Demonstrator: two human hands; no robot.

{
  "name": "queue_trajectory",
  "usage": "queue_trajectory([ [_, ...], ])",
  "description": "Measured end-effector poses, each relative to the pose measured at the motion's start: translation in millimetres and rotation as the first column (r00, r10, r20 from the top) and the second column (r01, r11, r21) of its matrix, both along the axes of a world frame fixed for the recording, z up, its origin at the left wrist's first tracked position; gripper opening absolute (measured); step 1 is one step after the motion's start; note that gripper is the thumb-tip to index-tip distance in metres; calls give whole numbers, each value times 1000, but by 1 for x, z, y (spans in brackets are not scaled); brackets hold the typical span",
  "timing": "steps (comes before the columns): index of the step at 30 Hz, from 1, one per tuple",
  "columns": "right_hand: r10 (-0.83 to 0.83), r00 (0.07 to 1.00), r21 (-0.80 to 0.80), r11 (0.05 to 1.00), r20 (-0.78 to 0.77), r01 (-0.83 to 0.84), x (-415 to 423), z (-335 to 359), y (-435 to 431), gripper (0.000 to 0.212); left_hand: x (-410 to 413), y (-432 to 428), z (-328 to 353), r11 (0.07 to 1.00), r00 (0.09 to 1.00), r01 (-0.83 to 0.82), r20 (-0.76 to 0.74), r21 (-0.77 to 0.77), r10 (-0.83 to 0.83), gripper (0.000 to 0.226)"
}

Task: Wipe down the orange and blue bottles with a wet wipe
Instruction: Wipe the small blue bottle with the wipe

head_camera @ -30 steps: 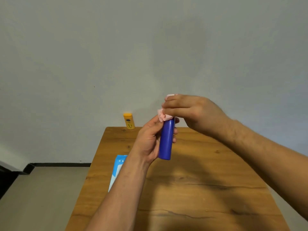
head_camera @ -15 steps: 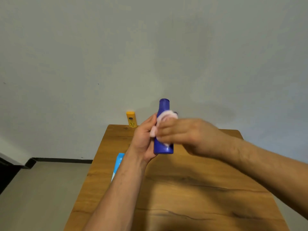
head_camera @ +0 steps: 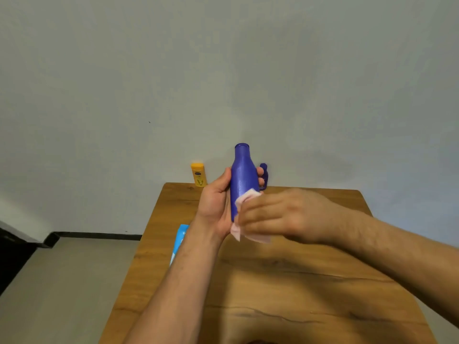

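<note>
Altogether two bottles show, one wet wipe, one pale blue packet and two bare hands. Held up over the wooden tabletop [head_camera: 285, 281] is the blue bottle [head_camera: 242, 177], upright with a slight tilt, its narrow neck uppermost and its mouth open, the plastic glossy and deep violet-blue. The left hand [head_camera: 216, 204] has a closed grip around the bottle's lower body, thumb on the near-left side, fingertips curling round the far right. Just right of that grip, the right hand [head_camera: 275, 217] pinches the pink wet wipe [head_camera: 244, 224] closed against the bottle's lower half; the wipe's loose corner hangs below both grips. Beyond the left grip, near the tabletop's far edge, stands the orange bottle [head_camera: 198, 175], capped, with a yellow label. A small dark blue piece [head_camera: 263, 173] peeps out behind the left fingertips; what it is cannot be told. Below the left wrist lies the blue packet [head_camera: 179, 240].
</note>
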State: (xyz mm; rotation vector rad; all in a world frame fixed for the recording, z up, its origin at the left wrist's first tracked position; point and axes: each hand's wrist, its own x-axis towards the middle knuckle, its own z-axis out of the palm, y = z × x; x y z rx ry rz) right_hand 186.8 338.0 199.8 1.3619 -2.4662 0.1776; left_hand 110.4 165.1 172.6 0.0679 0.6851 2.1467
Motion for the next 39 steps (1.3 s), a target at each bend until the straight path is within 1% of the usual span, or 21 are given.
queue_trajectory([
  [2, -171, 984, -160, 974, -37, 164, -18, 7, 16, 32, 2, 5, 2, 1000, 999, 12, 52, 14, -12, 48],
  [4, -248, 967, -214, 950, -66, 229, -21, 10, 17, 32, 4, 7, 2, 1000, 997, 5, 74, 17, -7, 45],
  [8, -14, 995, 16, 1000, -99, 15, -3, 7, 3, 40, 7, 4, 4, 999, 998, 49, 33, -20, -49, 52],
  [9, -39, 992, -5, 999, -120, 39, -10, 15, 8, 38, 7, 5, 4, 998, 999, 52, -9, -20, -52, 48],
  [11, -221, 963, -155, 968, -152, 198, -31, 32, 21, 43, 8, 11, 5, 999, 994, 33, -104, -35, -36, 38],
  [13, -310, 938, -229, 935, -154, 272, -41, 36, 25, 44, 9, 15, 5, 999, 991, 26, -133, -26, -29, 36],
  [15, -200, 967, -191, 967, -158, 169, -28, 24, 9, 35, 3, 12, 2, 992, 995, 81, -69, 93, -75, 31],
  [16, -99, 986, -115, 990, -132, 84, -15, 13, -1, 32, 2, 8, 2, 985, 994, 109, -36, 132, -105, 32],
  [18, 64, 994, 48, 997, -88, -60, 0, 1, -9, 33, -1, 4, -2, 992, 995, 104, -21, 73, -103, 42],
  [19, 82, 994, 79, 994, -78, -76, -3, 4, -5, 35, 0, 4, -1, 995, 995, 94, -31, 34, -93, 39],
  [21, -48, 992, 7, 999, -119, 50, -24, 17, 9, 39, 2, 9, -2, 999, 997, 45, -68, 1, -45, 20],
  [23, -232, 959, -115, 970, -161, 215, -43, 30, 21, 49, 2, 14, -3, 997, 990, -55, -129, -55, 48, 21],
  [25, -298, 945, -189, 944, -135, 270, -41, 28, 18, 50, 0, 13, -1, 998, 987, -62, -150, -17, 59, 25],
  [27, -163, 980, -158, 977, -112, 144, -17, 14, -1, 36, -3, 6, -1, 999, 992, -13, -124, 29, 16, 22],
  [30, 64, 991, 42, 997, -121, -59, -1, 7, -10, 36, -3, -4, -13, 1000, 992, 20, -125, 14, -18, 36],
  [31, 45, 988, 41, 998, -146, -39, -11, 11, -4, 36, -1, -3, -14, 998, 990, 48, -135, 28, -44, 37],
  [32, -37, 987, -14, 999, -158, 36, -24, 16, 5, 37, 1, -1, -14, 999, 987, 45, -156, 21, -41, 34],
  [34, -226, 958, -153, 968, -175, 201, -46, 28, 22, 47, 5, 3, -13, 998, 976, -45, -217, -50, 33, 29],
  [35, -266, 948, -183, 955, -174, 234, -47, 31, 23, 47, 5, 4, -12, 995, 973, -83, -220, -48, 71, 29],
  [37, -166, 966, -173, 976, -196, 132, -31, 26, 6, 34, 3, 1, -9, 995, 985, -89, -148, 38, 94, 26],
  [39, 53, 981, -15, 998, -186, -57, -6, 15, -16, 30, 1, -3, -7, 996, 997, -47, -50, 72, 50, 35],
])
